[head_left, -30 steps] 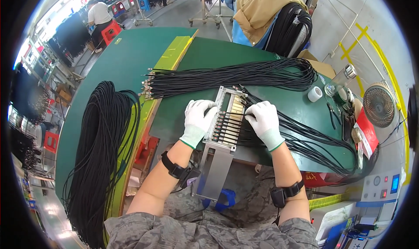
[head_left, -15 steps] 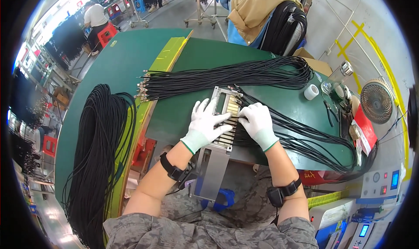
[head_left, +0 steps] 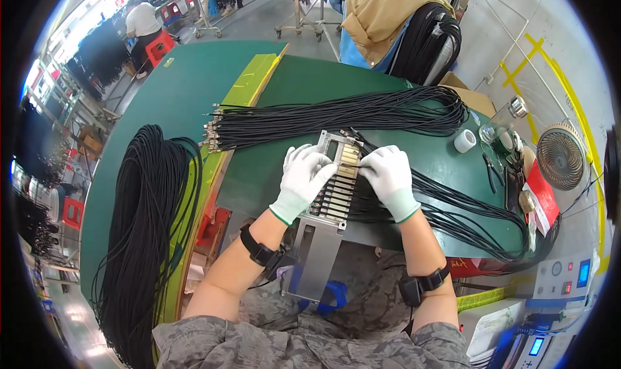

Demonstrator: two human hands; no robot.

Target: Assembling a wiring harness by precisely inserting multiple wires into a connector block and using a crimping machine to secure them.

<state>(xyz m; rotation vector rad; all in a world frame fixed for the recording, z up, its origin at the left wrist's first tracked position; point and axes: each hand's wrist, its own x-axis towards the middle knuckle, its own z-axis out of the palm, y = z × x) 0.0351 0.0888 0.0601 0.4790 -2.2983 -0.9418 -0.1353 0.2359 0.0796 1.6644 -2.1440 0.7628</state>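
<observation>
A metal fixture [head_left: 321, 259] with a row of pale slots stands in front of me at the table's edge. Black cables lie across several of its nearer slots. Over the farther slots, a single black cable [head_left: 349, 166] stretches between my hands. My gloved left hand [head_left: 299, 180] pinches its tip at the fixture's left side. On the right, my gloved right hand [head_left: 391, 180] grips the same cable between thumb and fingers. The fingertips partly hide the cable's end. More black cables [head_left: 453, 197] run from the fixture off to the right.
A long bundle of black cables [head_left: 336, 115] with metal connectors lies beyond the fixture. Another black bundle [head_left: 145, 227] drapes over the left side. At right are a white roll [head_left: 464, 141], pliers [head_left: 492, 173], a glass bottle [head_left: 503, 120] and a fan [head_left: 559, 157].
My left hand has drawn its fingers back from over the slots into a pinch. My right hand has shifted slightly right, and the cable between them now shows.
</observation>
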